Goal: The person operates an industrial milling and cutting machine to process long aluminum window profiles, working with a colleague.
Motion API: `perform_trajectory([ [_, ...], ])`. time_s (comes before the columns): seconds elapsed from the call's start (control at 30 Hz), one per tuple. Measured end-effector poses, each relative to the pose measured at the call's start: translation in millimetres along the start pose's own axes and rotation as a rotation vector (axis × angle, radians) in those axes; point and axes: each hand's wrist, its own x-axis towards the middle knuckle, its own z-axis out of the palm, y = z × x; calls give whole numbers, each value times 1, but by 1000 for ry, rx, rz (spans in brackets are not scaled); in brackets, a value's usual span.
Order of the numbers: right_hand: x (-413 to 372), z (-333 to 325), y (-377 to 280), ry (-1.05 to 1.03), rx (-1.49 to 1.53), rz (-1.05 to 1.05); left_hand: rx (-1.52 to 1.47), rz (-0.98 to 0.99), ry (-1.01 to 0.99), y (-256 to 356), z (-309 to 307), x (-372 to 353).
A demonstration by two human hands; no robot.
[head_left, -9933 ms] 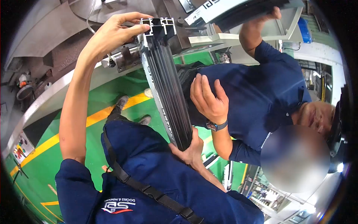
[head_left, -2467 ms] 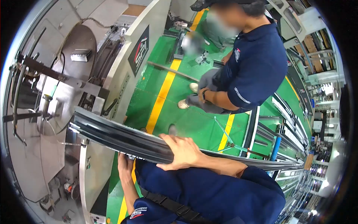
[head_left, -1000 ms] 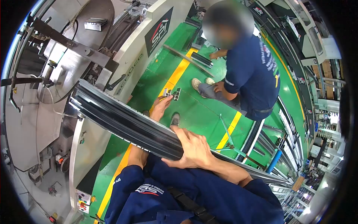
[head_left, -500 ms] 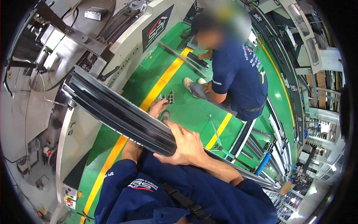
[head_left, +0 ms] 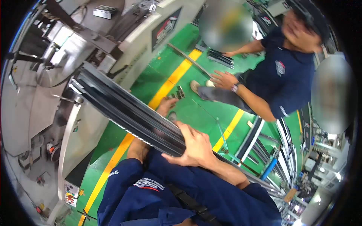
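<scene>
A bundle of long dark metal profiles (head_left: 128,111) slants across in front of my body, its far end near the machine. My right hand (head_left: 194,147) is closed around its near end, thumb below and fingers over the top. My left forearm passes beneath the bundle. Beyond it, my left hand (head_left: 166,106) pinches a short, silvery profile offcut (head_left: 179,92) with open cells in its cross-section. The bundle hides part of that arm, and the left fingers show only in part.
A co-worker (head_left: 281,71) crouches on the green floor ahead, one hand at some short dark profiles (head_left: 220,59). A pale machine (head_left: 85,124) with a round blade guard stands at left. Long profiles (head_left: 284,150) lie on a rack (head_left: 226,150) to the right.
The co-worker has turned toward me, raised the upper body and lifted one hand off the knee. My view has shifted slightly; both my hands keep their holds.
</scene>
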Motion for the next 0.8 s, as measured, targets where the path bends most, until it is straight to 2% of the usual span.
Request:
perform_trajectory([
  [0.03,0,0,1,17,-12,-29,-2,13,-35,3,-1,-4],
  [0.13,2,-2,0,8,-12,-34,18,33,26,16,-4,-12],
  [0.23,0,-2,-1,-19,0,16,-112,17,157,35,-1,-9],
  [0.37,-2,-5,-2,-21,-6,15,-455,302,37,74,4,3],
  [0.47,-2,-11,-6,-2,-3,-8,-531,519,-1,136,23,-13],
  [0.57,-2,-15,-10,10,18,-16,-630,688,-27,183,22,7],
  [0.67,-5,-17,-9,56,2,-84,-797,634,37,240,40,-14],
  [0.8,-6,-20,-12,50,-44,-107,-1010,796,53,291,24,42],
])
